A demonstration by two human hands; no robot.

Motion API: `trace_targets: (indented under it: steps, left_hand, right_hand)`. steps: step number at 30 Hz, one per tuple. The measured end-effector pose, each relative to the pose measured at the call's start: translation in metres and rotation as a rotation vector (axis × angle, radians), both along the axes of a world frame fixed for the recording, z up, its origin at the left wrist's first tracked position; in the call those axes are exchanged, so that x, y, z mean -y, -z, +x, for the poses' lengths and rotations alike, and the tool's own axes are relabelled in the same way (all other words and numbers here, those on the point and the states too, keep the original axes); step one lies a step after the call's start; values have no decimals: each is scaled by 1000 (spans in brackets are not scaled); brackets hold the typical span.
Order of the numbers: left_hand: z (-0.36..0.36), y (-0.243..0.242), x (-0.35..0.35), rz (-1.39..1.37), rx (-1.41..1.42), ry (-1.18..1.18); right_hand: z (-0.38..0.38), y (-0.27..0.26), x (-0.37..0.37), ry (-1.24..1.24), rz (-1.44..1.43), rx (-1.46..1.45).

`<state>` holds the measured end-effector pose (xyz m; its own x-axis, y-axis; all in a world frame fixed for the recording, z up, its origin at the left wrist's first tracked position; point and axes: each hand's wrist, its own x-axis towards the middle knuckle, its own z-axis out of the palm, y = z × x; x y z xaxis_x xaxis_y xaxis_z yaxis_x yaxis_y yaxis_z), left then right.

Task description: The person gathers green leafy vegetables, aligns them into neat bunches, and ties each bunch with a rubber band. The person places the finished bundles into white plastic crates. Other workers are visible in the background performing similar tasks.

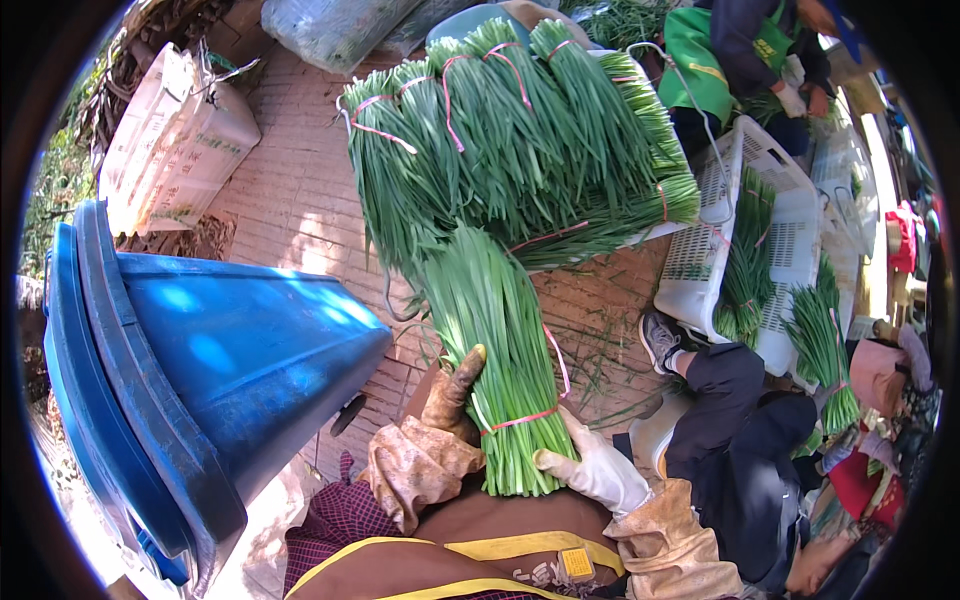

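Note:
A bundle of green garlic chives [495, 322], tied near its cut ends with a pink-red band [521, 421], lies across my lap. My left hand [456, 394], in a brown-stained glove, grips its left side with the thumb on top. On the right side, near the cut ends, my right hand [589, 461] holds the bundle in a white glove. The leaf tips reach the near edge of a heaped crate, where several tied bundles [480, 127] lie side by side. A loose tail of the band hangs off the bundle's right side.
A blue wheeled bin [247, 352] stands close on my left, with a white woven sack [180, 142] beyond it. At right, a white plastic crate [780, 247] holds chive bundles. A co-worker's legs [742, 420] are near my right arm; another person in a green apron [697, 67] works behind.

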<state>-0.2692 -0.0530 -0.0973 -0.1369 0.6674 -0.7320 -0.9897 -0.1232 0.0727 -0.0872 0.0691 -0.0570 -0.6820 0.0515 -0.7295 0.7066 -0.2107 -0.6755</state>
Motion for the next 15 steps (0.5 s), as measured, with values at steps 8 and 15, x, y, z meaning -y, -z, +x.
trace_targets:
  steps: [8,15]
  left_hand:
    - [71,-82,-89,87,-571,174]
    - [165,-76,-89,242,-1043,694]
  right_hand:
    - [100,-61,-64,300,187,-247]
    - [146,-85,-52,759,317,-280]
